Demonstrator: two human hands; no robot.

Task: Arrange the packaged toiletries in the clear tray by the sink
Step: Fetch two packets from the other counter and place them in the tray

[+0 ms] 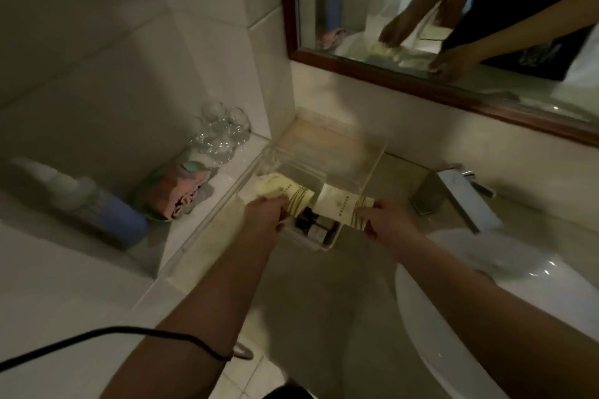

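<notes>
Item: my left hand (264, 212) pinches a cream gold-striped packet (288, 196); my right hand (381, 220) pinches a second cream packet (343, 207). Both sit over the clear plastic tray (372, 168), above small dark bottles (311, 223).

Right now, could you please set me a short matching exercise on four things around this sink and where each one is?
Things:
1. cream packet
2. blue bottle
3. faucet
4. folded cloth

Places:
A. lying on its side on the ledge, far left
B. held by the right hand over the clear tray
C. on the ledge, between the bottle and the glassware
D. right of the tray, behind the basin

Pairs: 1-B, 2-A, 3-D, 4-C
</notes>
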